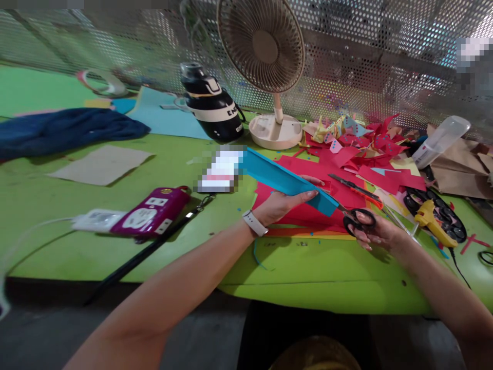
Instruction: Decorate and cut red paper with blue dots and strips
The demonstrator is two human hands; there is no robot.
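Note:
My left hand [283, 204] grips a long strip of blue paper [283, 177], with the thumb on its near face and the fingers behind it. A lengthwise fold shows along the strip, which slants down toward the right. In my right hand [372, 231] is a pair of black-handled scissors [360, 220], with the fingers through the loops. The blades point left and meet the right end of the blue strip; part of them is hidden by the paper. Beneath both hands lie sheets of red paper [269, 205]. An orange utility knife [360, 191] rests just beyond the scissors.
Right of my hands lie a yellow glue gun [435, 226] and a black tray [456, 218]. Red scraps [370, 146] pile up behind. A fan [275, 131] and a black bottle [217, 115] stand at the back. Leftward are a blurred-out phone [222, 169] and a purple power strip [154, 213].

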